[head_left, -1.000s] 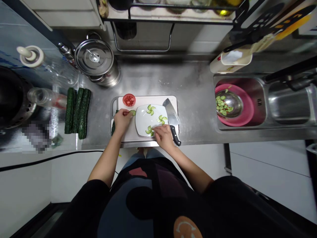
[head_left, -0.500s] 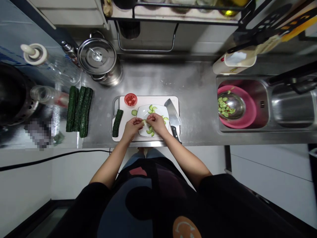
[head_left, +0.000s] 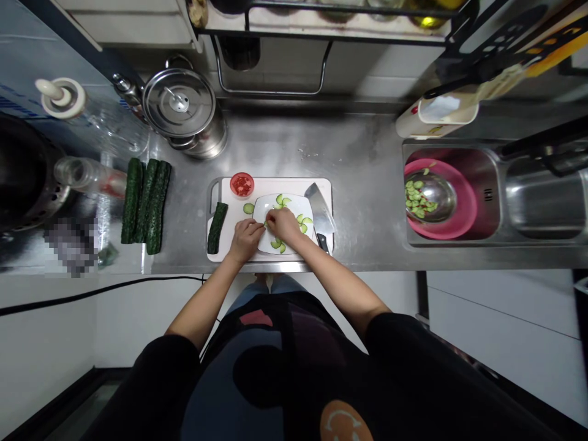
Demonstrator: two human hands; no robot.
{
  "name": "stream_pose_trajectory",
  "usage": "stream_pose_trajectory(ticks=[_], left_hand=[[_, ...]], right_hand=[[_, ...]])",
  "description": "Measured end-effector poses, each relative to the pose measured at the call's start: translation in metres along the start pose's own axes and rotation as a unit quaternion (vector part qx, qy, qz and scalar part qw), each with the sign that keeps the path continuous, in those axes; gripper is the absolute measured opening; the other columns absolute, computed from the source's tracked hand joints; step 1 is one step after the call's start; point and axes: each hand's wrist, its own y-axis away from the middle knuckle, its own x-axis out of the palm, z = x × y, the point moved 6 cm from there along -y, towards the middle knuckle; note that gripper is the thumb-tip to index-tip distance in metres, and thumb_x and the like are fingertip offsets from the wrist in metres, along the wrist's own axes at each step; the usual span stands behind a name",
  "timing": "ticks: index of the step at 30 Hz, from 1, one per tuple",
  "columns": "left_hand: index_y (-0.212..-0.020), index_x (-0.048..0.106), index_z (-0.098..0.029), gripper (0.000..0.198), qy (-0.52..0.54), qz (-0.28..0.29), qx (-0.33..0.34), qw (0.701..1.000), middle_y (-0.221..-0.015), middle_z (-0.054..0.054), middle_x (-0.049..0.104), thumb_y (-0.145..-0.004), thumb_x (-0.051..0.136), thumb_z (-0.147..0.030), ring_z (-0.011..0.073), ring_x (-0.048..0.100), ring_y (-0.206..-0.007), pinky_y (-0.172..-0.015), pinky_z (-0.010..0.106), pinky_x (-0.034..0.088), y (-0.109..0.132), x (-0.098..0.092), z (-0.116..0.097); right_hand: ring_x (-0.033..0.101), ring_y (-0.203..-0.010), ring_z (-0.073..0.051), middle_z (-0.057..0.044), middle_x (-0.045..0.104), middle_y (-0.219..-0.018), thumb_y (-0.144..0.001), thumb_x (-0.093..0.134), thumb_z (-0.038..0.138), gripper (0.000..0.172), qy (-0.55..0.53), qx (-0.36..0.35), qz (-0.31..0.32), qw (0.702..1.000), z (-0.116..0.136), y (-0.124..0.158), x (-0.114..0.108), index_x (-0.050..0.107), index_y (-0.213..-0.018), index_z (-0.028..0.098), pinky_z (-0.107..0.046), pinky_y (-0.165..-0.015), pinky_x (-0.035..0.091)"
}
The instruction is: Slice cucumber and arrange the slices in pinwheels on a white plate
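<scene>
My right hand (head_left: 283, 224) is over the white plate (head_left: 263, 203), its fingertips pinched at the plate's left side on what looks like a thin cucumber slice, mostly hidden. My left hand (head_left: 247, 240) is closed at the plate's left edge, fingertips close to the right hand's; what they hold, if anything, is hidden. Green-edged cucumber slices (head_left: 303, 222) lie in small groups around the plate. The plate rests on a white cutting board (head_left: 234, 211) with a cut cucumber (head_left: 217, 228), one loose slice (head_left: 248, 209), a small red bowl (head_left: 231, 185) of chopped red pieces and a cleaver (head_left: 320, 207).
Several whole cucumbers (head_left: 146, 205) lie left of the board. Behind them stands a lidded steel pot (head_left: 202, 138). At right, the sink (head_left: 489, 214) holds a pink basin (head_left: 466, 208) with a metal bowl of green slices. A rack (head_left: 271, 93) hangs at the back.
My right hand has shifted slightly left and turned, its fingertips now lower over the plate. My left fingers have curled and drawn slightly back; the slice between both hands is now mostly hidden.
</scene>
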Motion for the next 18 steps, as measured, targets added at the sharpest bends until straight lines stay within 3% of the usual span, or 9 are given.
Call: stream_pose_trajectory(ticks=[9,13,18], left_hand=[[-0.099,0.070,-0.020,0.027,-0.026,0.022,-0.011,0.999,-0.101,0.011,0.073,-0.088,0.047,-0.015,0.0260,0.061,-0.105,-0.086,0.043,0.042,0.008,-0.001,-0.005],[-0.113,0.066,-0.018,0.031,-0.038,0.031,-0.026,0.998,-0.108,0.014,0.071,-0.089,0.046,-0.019,0.0271,0.059,-0.111,-0.089,0.043,0.041,0.012,-0.003,-0.010],[-0.116,0.065,-0.017,0.032,-0.047,0.040,-0.027,0.998,-0.115,0.015,0.069,-0.091,0.045,-0.025,0.0273,0.057,-0.116,-0.092,0.042,0.040,0.015,-0.001,-0.016]], right_hand=[[0.049,-0.098,-0.028,-0.014,0.067,-0.094,-0.091,0.045,0.016,0.027,0.137,-0.068,0.027,0.988,0.013,0.003,0.003,0.072,-0.097,0.015,-0.035,-0.072,0.038],[0.046,-0.098,-0.027,-0.014,0.064,-0.096,-0.092,0.044,0.016,0.028,0.138,-0.084,-0.007,0.987,0.010,0.010,-0.002,0.071,-0.095,0.015,-0.035,-0.074,0.037],[0.043,-0.097,-0.027,-0.014,0.063,-0.099,-0.094,0.040,0.018,0.031,0.127,-0.094,-0.039,0.987,0.006,0.033,0.004,0.070,-0.100,0.015,-0.037,-0.081,0.038]])
